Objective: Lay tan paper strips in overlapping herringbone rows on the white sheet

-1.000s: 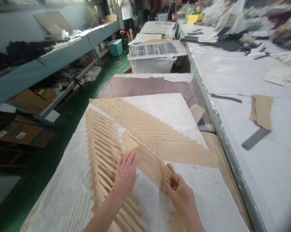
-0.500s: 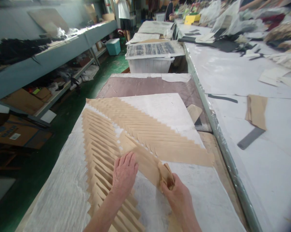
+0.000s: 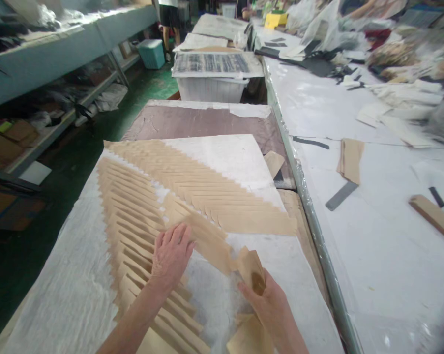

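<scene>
My left hand [image 3: 173,250] rests with its fingers laid on the near end of a row of tan strips [image 3: 195,227], pressing them against the white sheet. Curled between the thumb and fingers of my right hand [image 3: 262,290] is a small bundle of tan strips [image 3: 248,263]. A long row of overlapping tan strips [image 3: 136,236] fans down the left, partly under my left forearm. Another overlapping row [image 3: 222,189] runs diagonally behind my hands. More loose tan pieces [image 3: 246,337] lie below my right hand. Whether they are cloth or leather I cannot tell.
A white sheet [image 3: 77,260] covers the board under the strips. To the right, a long white table [image 3: 354,255] carries folded tan pieces [image 3: 350,160], a grey strip [image 3: 341,195] and scraps. A white bin [image 3: 210,90] stands ahead, a shelf [image 3: 70,49] at left. People stand farther back.
My right hand has drawn the bundle away from the laid strip, leaving its end flat on the sheet. My left hand stays on the strips. The view has shifted right.
</scene>
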A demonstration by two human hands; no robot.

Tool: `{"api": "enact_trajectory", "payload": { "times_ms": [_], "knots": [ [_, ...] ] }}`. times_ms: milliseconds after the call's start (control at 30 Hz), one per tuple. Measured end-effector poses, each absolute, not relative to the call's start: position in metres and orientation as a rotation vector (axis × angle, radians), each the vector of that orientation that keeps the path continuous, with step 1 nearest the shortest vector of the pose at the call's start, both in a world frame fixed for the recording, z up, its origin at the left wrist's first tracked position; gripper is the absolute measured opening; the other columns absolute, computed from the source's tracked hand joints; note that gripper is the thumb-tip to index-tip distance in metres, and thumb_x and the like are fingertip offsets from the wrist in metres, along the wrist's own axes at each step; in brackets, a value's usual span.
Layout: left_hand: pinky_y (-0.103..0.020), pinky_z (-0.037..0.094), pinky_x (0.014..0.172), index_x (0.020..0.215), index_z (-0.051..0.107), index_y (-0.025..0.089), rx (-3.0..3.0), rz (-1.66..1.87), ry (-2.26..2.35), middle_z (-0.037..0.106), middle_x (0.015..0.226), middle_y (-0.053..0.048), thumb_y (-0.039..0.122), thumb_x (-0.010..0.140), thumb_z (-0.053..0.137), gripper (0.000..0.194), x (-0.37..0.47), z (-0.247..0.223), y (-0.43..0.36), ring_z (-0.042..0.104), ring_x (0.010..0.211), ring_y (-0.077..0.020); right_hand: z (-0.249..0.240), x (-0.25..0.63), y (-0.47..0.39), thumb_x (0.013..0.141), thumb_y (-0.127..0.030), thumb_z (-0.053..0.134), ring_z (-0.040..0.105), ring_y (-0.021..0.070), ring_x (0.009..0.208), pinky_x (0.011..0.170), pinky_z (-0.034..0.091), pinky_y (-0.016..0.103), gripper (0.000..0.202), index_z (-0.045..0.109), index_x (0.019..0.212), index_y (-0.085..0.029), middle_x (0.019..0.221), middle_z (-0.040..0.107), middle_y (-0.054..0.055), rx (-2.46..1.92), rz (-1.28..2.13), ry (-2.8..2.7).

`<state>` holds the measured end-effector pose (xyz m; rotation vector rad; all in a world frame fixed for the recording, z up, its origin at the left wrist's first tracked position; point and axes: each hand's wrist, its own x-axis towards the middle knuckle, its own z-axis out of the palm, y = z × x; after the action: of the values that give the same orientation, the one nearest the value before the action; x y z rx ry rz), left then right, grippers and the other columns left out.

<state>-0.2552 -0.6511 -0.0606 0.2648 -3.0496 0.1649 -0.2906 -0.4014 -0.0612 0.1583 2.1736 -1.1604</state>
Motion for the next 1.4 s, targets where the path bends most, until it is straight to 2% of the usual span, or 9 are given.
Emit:
{"api": "enact_trajectory", "payload": {
  "times_ms": [167, 500, 700, 967, 1067, 1133, 1267, 1333, 1400],
  "knots": [
    [-0.044, 0.035, 0.094, 0.124, 0.055, 0.018, 0.252, 0.198, -3.046, 0.059, 0.127, -0.011, 0.033, 0.092, 0.045, 0.037, -0.255, -0.060, -0.651, 0.051, 0.114, -0.0289, -0.067, -0.294, -0.401, 0.075, -0.044, 0.063, 0.065, 0.0253, 0.096, 0.079, 0.049, 0.031, 0.047, 0.054, 0.112, -0.018, 0.105, 0.070, 0.009, 0.267, -1.505, 2.004],
    [-0.045, 0.036, 0.093, 0.125, 0.055, 0.018, 0.230, 0.166, -3.057, 0.059, 0.126, -0.011, 0.032, 0.092, 0.045, 0.037, -0.255, -0.058, -0.653, 0.051, 0.113, -0.0291, -0.065, -0.315, -0.437, 0.076, -0.037, 0.058, 0.064, 0.0246, 0.083, 0.069, 0.042, 0.030, 0.029, 0.054, 0.099, -0.020, 0.089, 0.068, 0.007, 0.057, -1.018, 2.475],
    [-0.044, 0.036, 0.093, 0.122, 0.056, 0.017, 0.221, 0.165, -3.052, 0.061, 0.123, -0.010, 0.030, 0.092, 0.045, 0.035, -0.257, -0.057, -0.655, 0.051, 0.112, -0.0288, -0.066, -0.313, -0.426, 0.075, -0.042, 0.058, 0.063, 0.0225, 0.077, 0.067, 0.044, 0.029, 0.030, 0.054, 0.095, -0.020, 0.084, 0.068, 0.005, 0.171, -1.142, 2.383],
    [-0.048, 0.037, 0.094, 0.118, 0.058, 0.017, 0.261, 0.025, -3.073, 0.061, 0.122, -0.011, 0.027, 0.090, 0.047, 0.032, -0.259, -0.056, -0.656, 0.052, 0.112, -0.0312, -0.065, -0.319, -0.435, 0.073, -0.032, 0.061, 0.059, 0.0229, 0.083, 0.073, 0.043, 0.032, 0.032, 0.057, 0.101, -0.017, 0.093, 0.066, 0.008, -0.054, -1.317, 2.347],
    [-0.049, 0.035, 0.098, 0.115, 0.059, 0.018, 0.351, -0.330, -3.029, 0.062, 0.121, -0.011, 0.028, 0.089, 0.047, 0.030, -0.255, -0.047, -0.655, 0.053, 0.113, -0.0304, -0.045, -0.318, -0.434, 0.077, -0.039, 0.063, 0.055, 0.0181, 0.069, 0.064, 0.041, 0.028, 0.033, 0.058, 0.101, -0.017, 0.077, 0.063, 0.003, 0.084, -1.569, 2.023],
    [-0.045, 0.039, 0.096, 0.112, 0.059, 0.019, 0.528, -0.777, -2.941, 0.064, 0.117, -0.010, 0.034, 0.088, 0.050, 0.030, -0.251, -0.034, -0.647, 0.056, 0.108, -0.0272, -0.028, -0.311, -0.431, 0.082, -0.046, 0.058, 0.049, 0.0138, 0.059, 0.057, 0.038, 0.025, 0.033, 0.060, 0.097, -0.016, 0.064, 0.055, -0.001, 0.153, -1.684, 1.714],
    [-0.029, 0.049, 0.069, 0.099, 0.061, 0.019, 0.923, -2.015, -2.535, 0.068, 0.088, -0.005, 0.047, 0.081, 0.057, 0.034, -0.243, -0.005, -0.612, 0.063, 0.078, -0.0180, -0.006, -0.288, -0.428, 0.085, -0.046, 0.057, 0.048, 0.0104, 0.057, 0.058, 0.038, 0.023, 0.034, 0.065, 0.084, -0.013, 0.063, 0.054, 0.000, 0.166, -1.735, 1.302],
    [-0.025, 0.046, 0.059, 0.088, 0.061, 0.017, 0.964, -2.324, -2.329, 0.063, 0.066, 0.000, 0.047, 0.076, 0.063, 0.032, -0.242, 0.003, -0.594, 0.059, 0.062, -0.0147, -0.005, -0.279, -0.429, 0.085, -0.045, 0.058, 0.050, 0.0108, 0.059, 0.060, 0.039, 0.023, 0.033, 0.066, 0.084, -0.012, 0.066, 0.058, 0.002, 0.189, -1.747, 1.229],
    [-0.024, 0.043, 0.053, 0.076, 0.059, 0.018, 0.986, -2.386, -2.238, 0.054, 0.052, 0.003, 0.046, 0.074, 0.065, 0.029, -0.242, 0.004, -0.582, 0.054, 0.052, -0.0125, -0.008, -0.274, -0.430, 0.086, -0.043, 0.057, 0.053, 0.0116, 0.061, 0.062, 0.041, 0.024, 0.033, 0.067, 0.085, -0.012, 0.067, 0.061, 0.003, 0.201, -1.750, 1.212]
  ]
}}
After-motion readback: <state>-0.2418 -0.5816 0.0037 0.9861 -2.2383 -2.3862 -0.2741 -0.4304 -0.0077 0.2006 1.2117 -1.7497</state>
